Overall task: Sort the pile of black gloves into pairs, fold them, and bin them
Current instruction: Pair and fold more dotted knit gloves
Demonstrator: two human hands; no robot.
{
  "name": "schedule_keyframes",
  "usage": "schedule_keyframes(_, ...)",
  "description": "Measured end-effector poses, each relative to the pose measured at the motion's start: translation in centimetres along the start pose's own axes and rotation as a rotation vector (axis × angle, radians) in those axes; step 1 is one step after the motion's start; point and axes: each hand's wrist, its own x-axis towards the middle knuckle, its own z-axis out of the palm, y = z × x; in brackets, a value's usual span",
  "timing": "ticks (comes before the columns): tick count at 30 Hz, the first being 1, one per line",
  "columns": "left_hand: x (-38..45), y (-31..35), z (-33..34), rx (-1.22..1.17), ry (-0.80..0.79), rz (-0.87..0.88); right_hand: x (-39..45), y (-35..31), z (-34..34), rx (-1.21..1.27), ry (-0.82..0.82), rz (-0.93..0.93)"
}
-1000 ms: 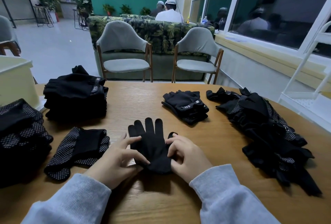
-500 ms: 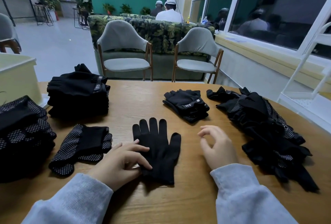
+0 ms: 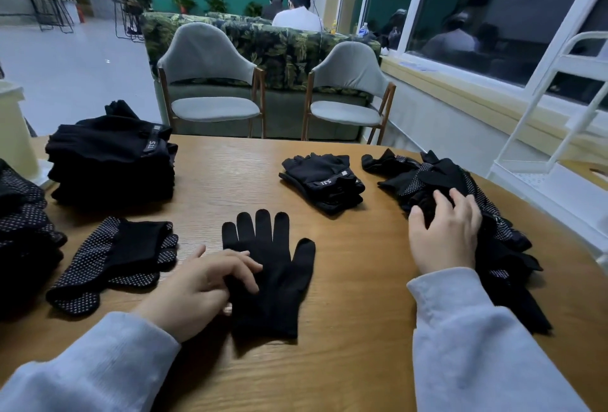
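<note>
A plain black glove point(image 3: 273, 266) lies flat on the wooden table point(image 3: 345, 329), fingers pointing away from me. My left hand point(image 3: 200, 286) rests on its left edge with relaxed fingers touching the fabric. My right hand point(image 3: 444, 233) lies spread on the loose pile of black gloves point(image 3: 460, 214) at the right, its fingertips among the gloves; whether it holds one I cannot tell. A folded dotted pair point(image 3: 115, 257) sits left of my left hand. A folded pair with a logo strap point(image 3: 322, 181) sits at centre back.
A tall stack of folded black gloves point(image 3: 112, 161) stands at the back left, a dotted stack point(image 3: 23, 224) at the far left edge, and a pale bin point(image 3: 13, 135) behind it. Two grey chairs point(image 3: 210, 82) face the table's far side. A white rack point(image 3: 559, 115) stands right.
My right hand left the flat glove and moved right onto the loose pile. My left hand stayed on the glove's left edge. The glove's thumb now lies spread flat.
</note>
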Motion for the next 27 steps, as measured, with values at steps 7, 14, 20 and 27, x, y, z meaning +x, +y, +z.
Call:
schedule_keyframes(7, 2.8, 0.1, 2.6, 0.092, 0.158, 0.193, 3.0, 1.1, 0.9, -0.271, -0.138, 0.09)
schedule_keyframes(14, 5.6, -0.6, 3.1, 0.176, 0.081, 0.154, 4.5, 1.8, 2.0, -0.206, -0.091, 0.115)
schedule_keyframes(20, 7.1, 0.2, 3.7, 0.363, -0.016, 0.09, 4.5, 2.4, 1.8, -0.134, -0.016, 0.055)
schedule_keyframes(27, 6.1, 1.0, 4.1, 0.64, -0.166, -0.046, 4.0, 2.1, 0.9, 0.087, 0.089, -0.076)
